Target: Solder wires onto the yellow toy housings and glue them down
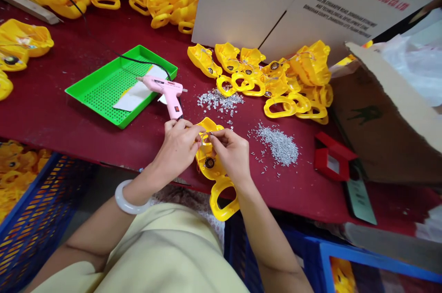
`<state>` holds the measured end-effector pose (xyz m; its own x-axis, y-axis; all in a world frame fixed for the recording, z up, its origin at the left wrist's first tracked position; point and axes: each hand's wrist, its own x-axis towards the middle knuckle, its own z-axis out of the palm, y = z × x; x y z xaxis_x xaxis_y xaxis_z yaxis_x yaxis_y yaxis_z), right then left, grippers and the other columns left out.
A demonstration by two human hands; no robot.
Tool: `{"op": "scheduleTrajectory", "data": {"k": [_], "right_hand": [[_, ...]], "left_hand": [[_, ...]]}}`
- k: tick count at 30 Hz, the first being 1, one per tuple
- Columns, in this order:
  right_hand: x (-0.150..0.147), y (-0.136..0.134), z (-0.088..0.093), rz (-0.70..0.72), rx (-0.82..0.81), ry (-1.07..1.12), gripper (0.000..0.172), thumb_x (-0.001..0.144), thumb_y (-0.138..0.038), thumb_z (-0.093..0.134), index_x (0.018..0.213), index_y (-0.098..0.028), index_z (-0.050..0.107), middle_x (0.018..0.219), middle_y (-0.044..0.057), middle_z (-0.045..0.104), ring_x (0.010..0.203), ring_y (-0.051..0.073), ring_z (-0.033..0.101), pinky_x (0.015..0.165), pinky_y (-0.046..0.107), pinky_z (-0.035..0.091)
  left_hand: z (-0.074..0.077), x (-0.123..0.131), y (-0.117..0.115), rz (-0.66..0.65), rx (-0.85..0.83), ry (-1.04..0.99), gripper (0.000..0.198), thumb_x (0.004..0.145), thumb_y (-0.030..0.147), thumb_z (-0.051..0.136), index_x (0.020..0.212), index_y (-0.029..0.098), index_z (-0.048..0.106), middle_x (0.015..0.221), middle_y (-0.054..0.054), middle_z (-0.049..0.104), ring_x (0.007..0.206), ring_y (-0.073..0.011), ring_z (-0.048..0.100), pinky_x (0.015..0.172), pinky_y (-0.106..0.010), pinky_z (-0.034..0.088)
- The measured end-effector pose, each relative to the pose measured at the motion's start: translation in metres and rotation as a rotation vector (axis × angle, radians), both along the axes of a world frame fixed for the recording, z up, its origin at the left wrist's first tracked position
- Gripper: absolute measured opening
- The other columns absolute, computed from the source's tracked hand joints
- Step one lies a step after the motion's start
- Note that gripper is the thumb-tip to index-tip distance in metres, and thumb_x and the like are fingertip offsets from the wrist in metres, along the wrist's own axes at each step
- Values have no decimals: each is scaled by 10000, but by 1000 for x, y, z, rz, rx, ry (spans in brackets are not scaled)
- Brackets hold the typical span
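The dark-red worktop (113,146) carried the full layout, with a white printed carton (238,17) standing towards the back. A green perforated tray (103,83) lay on the left side. The yellow plastic shell (214,172) being handled sat at the front edge, below and between the hands, its handle loop (214,203) projecting towards the person; it was set hollow side up, presumably to keep the interior accessible. A pink glue gun (171,100) rested across the tray's rim, nozzle over the tray, apparently so that drips would land there. The left hand (181,143) and right hand (231,150) were narrowed to fingertip pinches, nearly meeting. A heap of silver screws (281,146) lay right of them, seemingly for short reach. A round speaker (209,162) was seated inside the shell. Both pinches held thin wires (207,133) above the shell's far part, likely for fine control.
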<state>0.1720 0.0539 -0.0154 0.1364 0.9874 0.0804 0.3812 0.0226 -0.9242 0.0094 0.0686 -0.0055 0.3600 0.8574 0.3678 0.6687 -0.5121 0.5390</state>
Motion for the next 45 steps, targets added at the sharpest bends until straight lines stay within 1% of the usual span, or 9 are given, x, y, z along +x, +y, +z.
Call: {"op": "scheduleTrajectory", "data": {"k": [5, 10, 13, 18, 24, 29, 34, 38, 45], "right_hand": [[1, -1, 0, 22, -6, 30, 105, 805, -302, 635, 799, -199, 653, 723, 7, 703, 610, 127, 622, 581, 253, 480], [1, -2, 1, 43, 2, 52, 113, 817, -311, 633, 798, -202, 658, 727, 4, 705, 626, 126, 625, 595, 250, 477], [2, -1, 2, 62, -16, 66, 118, 818, -316, 628, 792, -203, 649, 723, 4, 702, 614, 124, 619, 588, 250, 473], [3, 1, 4, 99, -48, 91, 118, 821, -318, 612, 804, -203, 629, 725, 6, 691, 621, 126, 621, 577, 247, 468], [3, 2, 5, 86, -67, 150, 135, 829, -323, 598, 791, -193, 600, 692, -7, 668, 555, 96, 572, 549, 229, 446], [2, 3, 5, 77, -71, 145, 149, 830, -331, 599, 801, -185, 599, 702, -6, 678, 498, 76, 532, 518, 220, 436], [1, 3, 5, 79, -61, 140, 147, 838, -329, 592, 784, -192, 586, 686, -18, 666, 458, 67, 527, 486, 214, 434], [0, 1, 6, 63, -93, 127, 182, 846, -368, 589, 898, -194, 598, 660, -25, 667, 403, 68, 511, 436, 212, 411], [0, 3, 4, 84, -52, 98, 281, 789, -272, 636, 1050, -182, 583, 816, 7, 690, 591, 89, 598, 557, 232, 475]], "left_hand": [[6, 3, 3, 44, 207, -55, 168, 896, 93, 548, 1042, 140, 615, 931, -31, 715, 847, -182, 623, 843, -331, 421], [10, 0, 7, 36, 281, 185, 176, 911, 79, 496, 963, 131, 656, 885, -59, 683, 781, -218, 569, 732, -333, 422], [6, -2, 9, 41, 273, 248, 193, 899, 72, 505, 926, 141, 683, 895, -69, 649, 767, -222, 519, 712, -326, 420], [1, -7, 10, 15, 239, 176, 204, 896, 52, 504, 945, 135, 684, 918, -64, 639, 790, -206, 511, 735, -313, 429], [3, -12, 5, -56, 107, 113, 145, 907, 117, 546, 966, 152, 674, 951, -53, 641, 863, -203, 553, 777, -326, 430], [3, -12, 3, -88, 92, 145, 101, 888, 147, 599, 939, 153, 685, 914, -53, 656, 890, -214, 567, 787, -357, 413], [2, -3, 5, -56, 32, 102, 66, 862, 184, 644, 877, 189, 708, 846, -27, 700, 854, -217, 543, 789, -378, 400], [-1, 1, 3, 6, 12, 81, 114, 872, 191, 621, 824, 209, 722, 812, -23, 693, 833, -213, 524, 770, -375, 388], [2, 1, -1, 16, -75, 4, 215, 932, 231, 535, 833, 186, 721, 844, -35, 672, 863, -205, 527, 778, -364, 378]]}}
